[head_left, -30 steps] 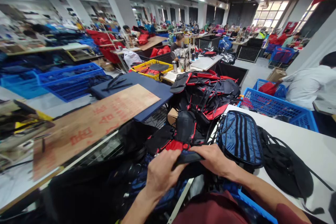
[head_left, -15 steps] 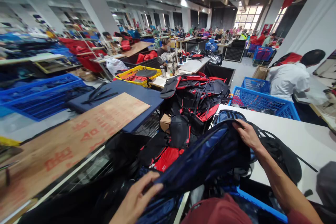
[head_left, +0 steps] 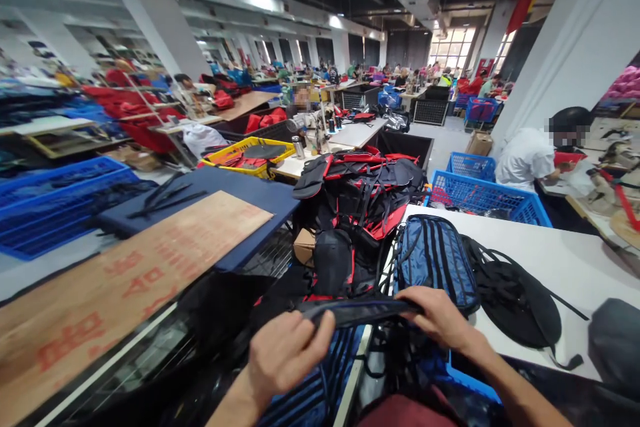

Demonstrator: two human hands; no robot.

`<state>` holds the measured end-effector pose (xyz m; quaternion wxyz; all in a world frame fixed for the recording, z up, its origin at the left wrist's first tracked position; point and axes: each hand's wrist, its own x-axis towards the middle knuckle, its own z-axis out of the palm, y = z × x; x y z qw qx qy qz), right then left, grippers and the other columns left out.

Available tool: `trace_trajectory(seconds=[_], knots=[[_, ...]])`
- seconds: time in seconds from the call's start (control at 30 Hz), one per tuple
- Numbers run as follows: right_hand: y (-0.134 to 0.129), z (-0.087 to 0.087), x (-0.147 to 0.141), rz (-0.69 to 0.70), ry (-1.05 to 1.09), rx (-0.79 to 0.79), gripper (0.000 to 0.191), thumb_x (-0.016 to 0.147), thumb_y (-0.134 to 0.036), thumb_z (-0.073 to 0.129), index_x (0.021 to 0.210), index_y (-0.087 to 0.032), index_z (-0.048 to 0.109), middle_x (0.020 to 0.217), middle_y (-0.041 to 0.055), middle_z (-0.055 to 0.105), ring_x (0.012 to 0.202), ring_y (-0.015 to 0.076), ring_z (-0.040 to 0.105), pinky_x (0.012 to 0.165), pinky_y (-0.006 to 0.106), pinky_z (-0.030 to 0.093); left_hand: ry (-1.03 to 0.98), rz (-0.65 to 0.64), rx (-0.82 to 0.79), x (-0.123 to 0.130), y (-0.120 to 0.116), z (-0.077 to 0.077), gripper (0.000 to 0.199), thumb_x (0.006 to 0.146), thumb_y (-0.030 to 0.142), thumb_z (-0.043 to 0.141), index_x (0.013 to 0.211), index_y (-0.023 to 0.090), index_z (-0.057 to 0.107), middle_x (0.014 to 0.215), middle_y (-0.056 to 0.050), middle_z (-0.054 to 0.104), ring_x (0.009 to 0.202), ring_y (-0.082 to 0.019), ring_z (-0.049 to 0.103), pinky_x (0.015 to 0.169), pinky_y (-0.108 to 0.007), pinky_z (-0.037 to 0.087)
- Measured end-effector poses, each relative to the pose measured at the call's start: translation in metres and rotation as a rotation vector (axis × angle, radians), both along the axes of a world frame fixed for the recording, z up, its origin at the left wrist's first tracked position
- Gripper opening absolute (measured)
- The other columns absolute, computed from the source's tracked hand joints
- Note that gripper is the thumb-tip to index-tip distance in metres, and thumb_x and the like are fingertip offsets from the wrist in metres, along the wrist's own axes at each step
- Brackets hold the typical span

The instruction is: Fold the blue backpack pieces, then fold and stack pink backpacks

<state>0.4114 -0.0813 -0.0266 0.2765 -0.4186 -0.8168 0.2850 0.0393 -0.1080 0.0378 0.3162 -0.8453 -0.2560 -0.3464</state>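
My left hand [head_left: 287, 350] is closed on one end of a dark navy fabric bag piece [head_left: 363, 312]. The other end is gripped by my right hand [head_left: 440, 317], so the piece spans level between them, seen nearly edge-on. Just beyond my right hand, a blue bag [head_left: 435, 260] with black stripes lies on the white table [head_left: 575, 253]. Below my left hand are blue striped bags [head_left: 315, 380], partly hidden by my hand and forearm. A black rounded bag part [head_left: 520, 307] with straps rests beside the blue bag.
Black and red backpacks [head_left: 360, 183] are heaped ahead. To the left are a plywood board [head_left: 165, 260] and a navy-covered table [head_left: 250, 200]. Blue crates [head_left: 493, 197] stand beyond the white table, near a seated person in white [head_left: 525, 153]. Another blue crate rim [head_left: 473, 377] shows below my right forearm.
The fabric piece, earlier raised and slanting with its broad face showing, is now lower and level. My right hand has come down and inward, uncovering the blue bag on the table.
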Motion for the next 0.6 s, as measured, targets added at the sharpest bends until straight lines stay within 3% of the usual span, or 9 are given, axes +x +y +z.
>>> trace_trajectory(seconds=[0.1,0.17,0.23,0.33,0.4,0.47,0.6], knots=[[-0.003,-0.017,-0.022,-0.027,-0.008,0.230,0.026,0.117,-0.041,0.053,0.130,-0.028,0.073,0.117,0.0038,0.085,0.102,0.0216,0.082,0.086,0.030,0.058,0.005,-0.056,-0.146,0.023,0.001,0.003,0.029,0.108,0.003,0.052,0.131,0.014,0.067,0.071,0.003,0.054,0.060,-0.016,0.055,0.061,-0.032,0.044],[-0.007,-0.022,-0.024,-0.030,-0.058,0.308,0.027,0.118,-0.041,0.051,0.127,-0.026,0.073,0.108,0.0033,0.085,0.094,0.0202,0.082,0.078,0.028,0.056,0.056,-0.006,-0.209,0.022,0.005,0.000,0.035,0.109,0.001,0.045,0.135,0.012,0.065,0.075,0.001,0.057,0.062,-0.016,0.055,0.063,-0.032,0.046],[-0.013,-0.022,-0.020,-0.019,-0.128,0.366,0.028,0.119,-0.039,0.050,0.118,-0.024,0.074,0.093,0.0025,0.082,0.081,0.0189,0.079,0.069,0.027,0.052,0.098,0.028,-0.172,0.015,0.013,-0.009,0.038,0.108,-0.001,0.041,0.136,0.010,0.065,0.075,0.000,0.058,0.062,-0.017,0.056,0.064,-0.033,0.047],[-0.023,-0.012,-0.016,-0.018,-0.176,0.353,0.030,0.119,-0.036,0.049,0.109,-0.022,0.074,0.080,0.0008,0.076,0.069,0.0158,0.074,0.063,0.026,0.047,0.006,0.078,-0.090,0.006,0.025,-0.027,0.032,0.111,0.005,0.044,0.131,0.009,0.068,0.071,0.001,0.054,0.059,-0.018,0.051,0.060,-0.034,0.043],[-0.027,-0.003,-0.011,-0.027,-0.138,0.266,0.030,0.119,-0.037,0.049,0.114,-0.023,0.075,0.085,0.0012,0.079,0.072,0.0149,0.075,0.065,0.024,0.048,-0.141,0.124,-0.198,0.003,0.031,-0.037,0.023,0.112,0.013,0.052,0.120,0.015,0.073,0.072,0.000,0.055,0.061,-0.018,0.052,0.060,-0.033,0.042],[-0.028,0.008,0.000,-0.078,-0.048,0.140,0.030,0.118,-0.039,0.050,0.120,-0.025,0.076,0.093,0.0017,0.081,0.077,0.0150,0.076,0.070,0.023,0.052,-0.318,0.125,-0.497,0.000,0.035,-0.043,0.018,0.111,0.027,0.061,0.104,0.021,0.076,0.078,-0.003,0.063,0.071,-0.019,0.060,0.067,-0.032,0.047],[-0.021,0.029,0.034,-0.338,0.138,-0.036,0.030,0.111,-0.043,0.057,0.116,-0.024,0.080,0.098,0.0012,0.081,0.083,0.0171,0.074,0.077,0.024,0.055,-0.588,-0.028,-1.408,-0.011,0.033,-0.049,0.042,0.101,0.063,0.068,0.098,0.022,0.078,0.095,-0.006,0.076,0.092,-0.027,0.070,0.081,-0.037,0.058]])
